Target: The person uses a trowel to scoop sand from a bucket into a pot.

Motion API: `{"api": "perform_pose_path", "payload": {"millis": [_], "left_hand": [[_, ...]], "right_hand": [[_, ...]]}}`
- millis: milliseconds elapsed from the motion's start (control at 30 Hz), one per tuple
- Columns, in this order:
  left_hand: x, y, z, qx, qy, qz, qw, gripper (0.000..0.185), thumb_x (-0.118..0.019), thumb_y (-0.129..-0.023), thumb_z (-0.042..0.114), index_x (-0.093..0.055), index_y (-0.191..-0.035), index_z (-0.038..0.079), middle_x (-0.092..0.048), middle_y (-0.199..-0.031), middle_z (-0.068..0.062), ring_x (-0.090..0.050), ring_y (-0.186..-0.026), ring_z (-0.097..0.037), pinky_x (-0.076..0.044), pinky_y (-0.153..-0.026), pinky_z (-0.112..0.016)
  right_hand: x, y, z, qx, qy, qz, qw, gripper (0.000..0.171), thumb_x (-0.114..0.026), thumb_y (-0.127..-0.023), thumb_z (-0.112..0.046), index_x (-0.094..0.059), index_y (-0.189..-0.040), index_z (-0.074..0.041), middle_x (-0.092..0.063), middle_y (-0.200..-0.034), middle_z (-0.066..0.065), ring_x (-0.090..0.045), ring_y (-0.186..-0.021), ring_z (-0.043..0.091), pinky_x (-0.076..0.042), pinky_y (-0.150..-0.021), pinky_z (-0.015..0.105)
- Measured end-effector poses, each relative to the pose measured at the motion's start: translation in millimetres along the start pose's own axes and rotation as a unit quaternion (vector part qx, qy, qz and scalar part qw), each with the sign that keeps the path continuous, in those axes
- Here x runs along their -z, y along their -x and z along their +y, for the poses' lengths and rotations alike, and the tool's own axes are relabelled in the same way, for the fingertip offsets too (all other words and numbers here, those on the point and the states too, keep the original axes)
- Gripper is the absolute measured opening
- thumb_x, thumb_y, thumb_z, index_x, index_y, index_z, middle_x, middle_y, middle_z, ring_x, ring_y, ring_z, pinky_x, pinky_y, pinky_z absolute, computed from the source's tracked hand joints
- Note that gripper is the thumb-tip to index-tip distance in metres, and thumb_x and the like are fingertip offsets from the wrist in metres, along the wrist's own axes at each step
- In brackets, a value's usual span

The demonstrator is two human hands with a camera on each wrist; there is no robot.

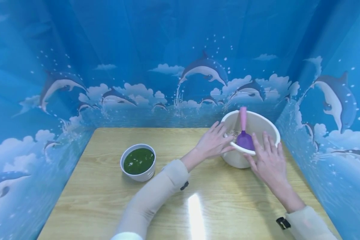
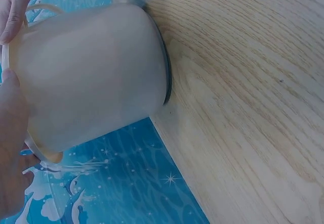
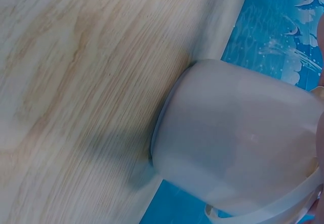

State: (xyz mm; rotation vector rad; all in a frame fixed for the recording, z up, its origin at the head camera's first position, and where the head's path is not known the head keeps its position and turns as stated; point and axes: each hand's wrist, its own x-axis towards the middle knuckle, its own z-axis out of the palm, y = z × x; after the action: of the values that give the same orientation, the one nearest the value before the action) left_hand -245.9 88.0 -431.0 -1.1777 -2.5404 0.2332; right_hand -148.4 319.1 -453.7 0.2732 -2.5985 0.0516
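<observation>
A cream bucket (image 1: 236,160) stands upright at the table's back right. In it a purple scoop (image 1: 245,140) leans with its pink handle up against the far rim. Pale speckled grains (image 1: 233,133) show beside the scoop. My left hand (image 1: 214,141) is at the bucket's left rim, fingers extended, thumb along the outside. At the front right rim is my right hand (image 1: 268,160), its fingers spread and straight over the edge, thumb near the front rim. Both wrist views show the bucket's smooth side, with a handle (image 3: 268,209) hanging by the rim in the right one.
A white bowl (image 1: 142,177) of dark green liquid stands on the left of the wooden table (image 1: 102,213), beside my left forearm. Blue dolphin-print sheeting (image 1: 156,43) rises behind the table and along both sides.
</observation>
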Motion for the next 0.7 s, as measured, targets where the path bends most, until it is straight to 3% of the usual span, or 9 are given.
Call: {"api": "perform_pose_path", "payload": {"millis": [333,700], "left_hand": [[1.2,11.3,-5.2,0.006,-0.003,0.009,0.9999,0.055,-0.03,-0.107,0.07,-0.051,-0.148,0.04,-0.05,-0.163,-0.009,-0.041,-0.158,-0.03,-0.026,-0.136,-0.049],[1.4,28.0,-13.8,0.016,0.013,0.019,0.9996,0.053,-0.034,-0.107,0.07,-0.057,-0.142,0.038,-0.053,-0.16,-0.008,-0.042,-0.157,-0.031,-0.027,-0.135,-0.051]], "right_hand": [[0.0,-1.9,-11.4,0.003,0.0,-0.005,1.0,0.08,-0.04,-0.106,-0.067,-0.036,-0.165,-0.013,-0.038,-0.163,0.035,-0.043,-0.147,0.057,-0.034,-0.12,0.078],[-4.2,-3.7,-26.2,0.008,-0.004,0.007,1.0,0.091,-0.015,-0.103,-0.078,-0.039,-0.163,-0.014,-0.037,-0.165,0.034,-0.043,-0.149,0.055,-0.035,-0.119,0.078]]}}
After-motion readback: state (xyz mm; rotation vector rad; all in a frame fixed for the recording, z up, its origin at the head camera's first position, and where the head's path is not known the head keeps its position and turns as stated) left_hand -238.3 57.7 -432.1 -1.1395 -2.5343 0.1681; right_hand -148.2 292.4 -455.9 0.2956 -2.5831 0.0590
